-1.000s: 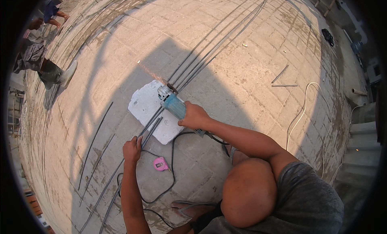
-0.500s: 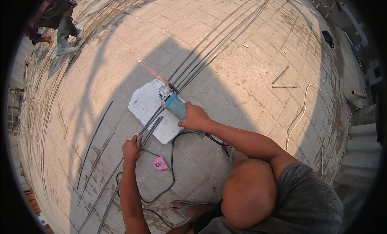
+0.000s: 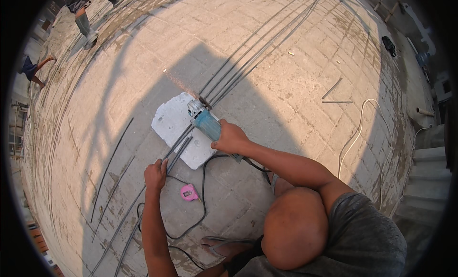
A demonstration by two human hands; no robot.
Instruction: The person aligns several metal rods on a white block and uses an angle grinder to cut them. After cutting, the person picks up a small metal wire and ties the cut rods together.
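My right hand [image 3: 231, 136] grips a teal angle grinder [image 3: 205, 123], whose disc [image 3: 205, 103] is against steel rods [image 3: 234, 79] as faint orange sparks fly toward the upper left. My left hand [image 3: 155, 174] is closed on rods to the lower left of the grinder. The rods cross a rough white slab [image 3: 167, 122] lying on the paving. A pink tape measure [image 3: 190, 193] lies right of my left forearm, inside a loop of black cable [image 3: 204, 205].
Booted legs [image 3: 85, 26] and another person [image 3: 31, 69] are at upper left among long rods. Short rods [image 3: 336, 102], a white cord [image 3: 358, 129] and a black object [image 3: 388, 45] lie to the right, beside corrugated sheeting [image 3: 424, 177]. A head and grey-shirted shoulder fill the lower right.
The booted person has stepped up and rightward along the top left, and the person in dark blue shows lower at the left edge. My hands and the grinder are almost unmoved.
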